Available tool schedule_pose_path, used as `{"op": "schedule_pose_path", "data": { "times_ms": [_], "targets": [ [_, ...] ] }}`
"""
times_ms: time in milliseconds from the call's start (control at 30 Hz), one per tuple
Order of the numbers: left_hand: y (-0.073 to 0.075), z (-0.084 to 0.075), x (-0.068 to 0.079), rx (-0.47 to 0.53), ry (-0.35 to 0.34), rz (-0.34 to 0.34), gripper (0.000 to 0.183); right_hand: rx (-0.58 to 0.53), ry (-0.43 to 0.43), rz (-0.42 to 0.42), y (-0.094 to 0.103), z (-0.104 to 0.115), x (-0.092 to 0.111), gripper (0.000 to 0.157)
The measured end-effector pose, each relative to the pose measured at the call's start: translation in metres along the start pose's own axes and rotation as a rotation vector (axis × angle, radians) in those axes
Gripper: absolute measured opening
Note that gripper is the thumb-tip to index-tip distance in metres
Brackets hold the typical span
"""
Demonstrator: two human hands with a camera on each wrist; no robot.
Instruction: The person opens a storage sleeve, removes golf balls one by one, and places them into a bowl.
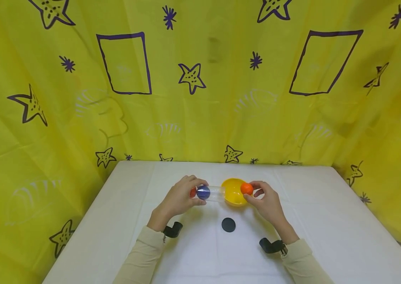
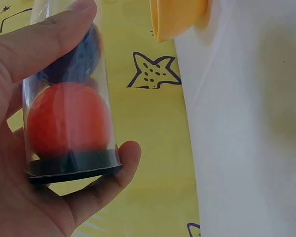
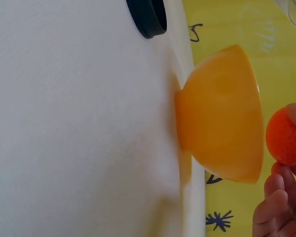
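My left hand (image 1: 182, 194) grips a clear plastic tube (image 1: 217, 193) with a black end cap (image 2: 76, 165). Inside the tube, a red-orange ball (image 2: 69, 121) sits against the cap, with a dark blue ball (image 1: 203, 192) beside it. In the head view the tube lies sideways, its far end pointing right toward a yellow bowl (image 1: 232, 197). Thumb and fingers of my right hand (image 1: 267, 200) pinch an orange ball (image 1: 247, 188) above the bowl's right rim. The right wrist view shows this ball (image 3: 286, 137) apart from the bowl (image 3: 222, 116).
A black round lid (image 1: 228, 225) lies on the white-covered table (image 1: 200, 256), nearer than the bowl. Yellow patterned curtains (image 1: 207, 114) stand behind the table and along both sides. Each wrist wears a black camera mount (image 1: 271, 245).
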State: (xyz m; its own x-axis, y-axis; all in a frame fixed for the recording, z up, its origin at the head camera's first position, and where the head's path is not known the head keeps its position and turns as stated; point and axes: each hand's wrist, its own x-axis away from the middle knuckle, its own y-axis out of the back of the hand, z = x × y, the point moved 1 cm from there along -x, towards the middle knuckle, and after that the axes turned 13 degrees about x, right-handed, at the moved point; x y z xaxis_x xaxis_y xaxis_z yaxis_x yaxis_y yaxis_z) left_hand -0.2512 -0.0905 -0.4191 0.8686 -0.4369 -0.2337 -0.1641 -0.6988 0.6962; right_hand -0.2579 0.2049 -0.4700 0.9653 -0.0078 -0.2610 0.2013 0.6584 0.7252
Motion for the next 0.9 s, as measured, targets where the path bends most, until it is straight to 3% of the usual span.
{"op": "schedule_pose_path", "data": {
  "times_ms": [233, 667, 900],
  "targets": [
    [-0.001, 0.0, 0.0, 0.006, 0.006, 0.009, 0.044, 0.035, -0.035, 0.026, -0.004, -0.004, 0.001, 0.045],
    [-0.006, -0.001, -0.001, -0.012, -0.008, 0.039, 0.046, 0.091, 0.006, 0.028, -0.011, -0.008, 0.0, 0.045],
    [-0.005, -0.004, 0.0, -0.026, -0.009, 0.036, 0.045, 0.098, -0.035, 0.064, -0.012, -0.007, 0.001, 0.047]
  ]
}}
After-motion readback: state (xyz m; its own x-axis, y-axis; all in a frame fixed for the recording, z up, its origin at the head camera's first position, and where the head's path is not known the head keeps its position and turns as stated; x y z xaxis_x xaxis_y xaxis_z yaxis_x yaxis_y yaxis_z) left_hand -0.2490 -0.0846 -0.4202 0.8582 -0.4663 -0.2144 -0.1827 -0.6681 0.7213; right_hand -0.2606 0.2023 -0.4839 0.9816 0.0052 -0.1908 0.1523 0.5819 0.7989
